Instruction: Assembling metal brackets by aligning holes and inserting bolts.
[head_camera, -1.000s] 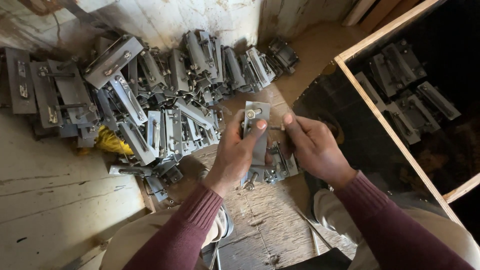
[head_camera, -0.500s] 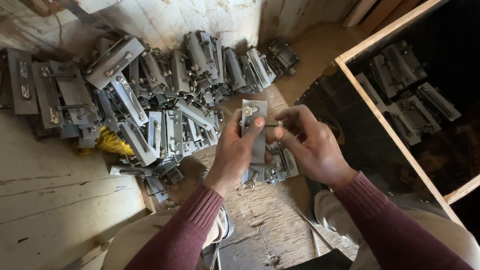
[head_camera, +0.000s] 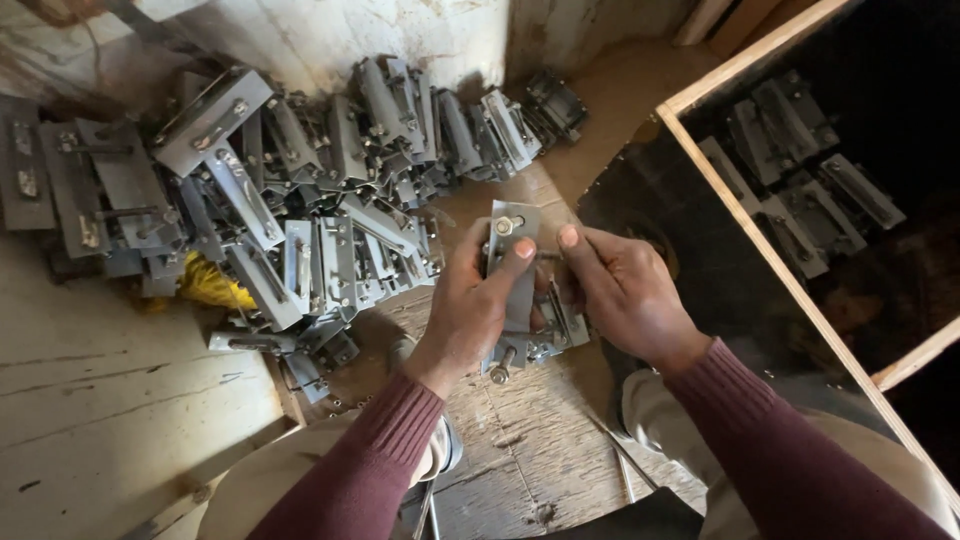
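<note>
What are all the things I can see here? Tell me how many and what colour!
Metal bracket: one, grey, held upright in both hands, a bolt near its top.
Pile of metal brackets: too many to count, grey, heaped on the floor to the left.
Wooden box: one, pale frame, at right, several grey brackets inside.
Yellow thing: one, half hidden under the pile.
Wooden board: one, worn brown, under the hands.
Left hand: gripping the bracket, maroon sleeve.
Right hand: fingertips at the bracket's right edge, maroon sleeve.

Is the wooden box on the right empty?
No, the wooden box holds several grey metal latches lying on its dark bottom.
</note>
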